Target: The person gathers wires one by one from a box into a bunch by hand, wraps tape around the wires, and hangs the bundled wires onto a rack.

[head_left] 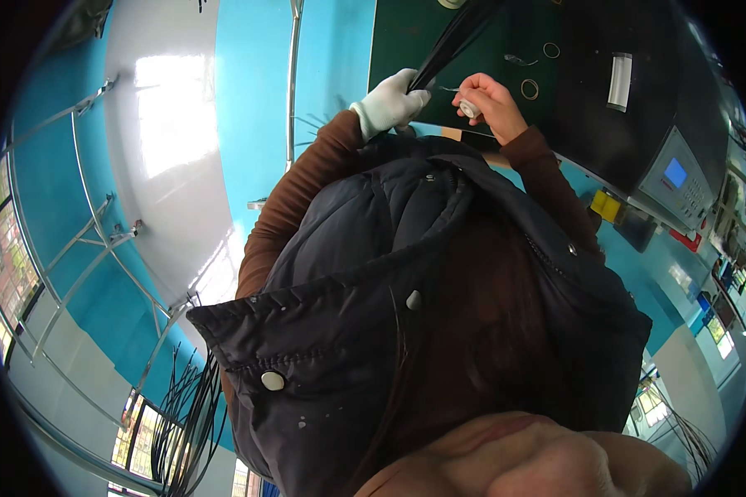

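Observation:
My left hand (387,103), in a white glove, is closed around a bundle of thin black cables (454,45) that runs up and to the right across the dark green work surface (402,37). Just to its right, my bare right hand (496,106) pinches a small white roll (470,108), which looks like tape. A thin pale strip seems to reach from the right fingers toward the bundle; what it is made of is too small to tell. Both hands are over the near edge of the surface, a short gap apart.
Thin tan rings (530,89) and a crumpled clear scrap (520,60) lie right of my right hand. Farther right is a dark machine with a keypad panel and blue screen (676,172). A metal tube rack (95,217) stands left; black cables (192,422) hang at lower left.

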Motion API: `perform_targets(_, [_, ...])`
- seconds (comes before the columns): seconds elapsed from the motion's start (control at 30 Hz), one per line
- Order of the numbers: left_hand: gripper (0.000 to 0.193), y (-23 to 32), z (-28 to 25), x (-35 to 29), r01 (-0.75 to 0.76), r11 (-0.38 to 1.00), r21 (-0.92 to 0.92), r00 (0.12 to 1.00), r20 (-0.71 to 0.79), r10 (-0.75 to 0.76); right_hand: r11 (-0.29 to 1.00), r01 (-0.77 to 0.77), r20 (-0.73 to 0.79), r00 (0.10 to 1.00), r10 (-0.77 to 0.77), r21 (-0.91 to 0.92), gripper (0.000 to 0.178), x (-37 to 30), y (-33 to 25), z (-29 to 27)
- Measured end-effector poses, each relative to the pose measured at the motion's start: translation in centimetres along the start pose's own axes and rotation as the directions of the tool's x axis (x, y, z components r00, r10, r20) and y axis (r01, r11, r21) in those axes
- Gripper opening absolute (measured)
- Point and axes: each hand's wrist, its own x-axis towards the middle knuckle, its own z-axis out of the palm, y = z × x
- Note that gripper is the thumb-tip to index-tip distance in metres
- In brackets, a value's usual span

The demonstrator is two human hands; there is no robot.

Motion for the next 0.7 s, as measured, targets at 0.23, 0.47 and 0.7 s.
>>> perform_targets(0.23, [0.029, -0.4, -0.2, 0.4, 0.029, 0.966, -0.255, 0.979, 0.2, 0.024, 0.996, 0.087, 0.037, 0.996, -0.086, -0.016, 0.014, 1.5, 2.1, 0.8])
perform_targets(0.47, [0.025, -0.5, 1.0, 1.5, 0.08, 0.976, 0.202, 0.996, 0.031, -0.088, 0.994, 0.11, 0.055, 0.993, -0.109, -0.012, 0.023, 1.4, 1.4, 1.2])
perform_targets(0.7, [0.029, -1.2, 2.3, 2.3, 0.049, 0.747, 0.663, 0.993, -0.112, 0.034, 1.0, 0.016, 0.063, 0.998, -0.016, -0.003, 0.025, -1.1, -0.1, 1.0])
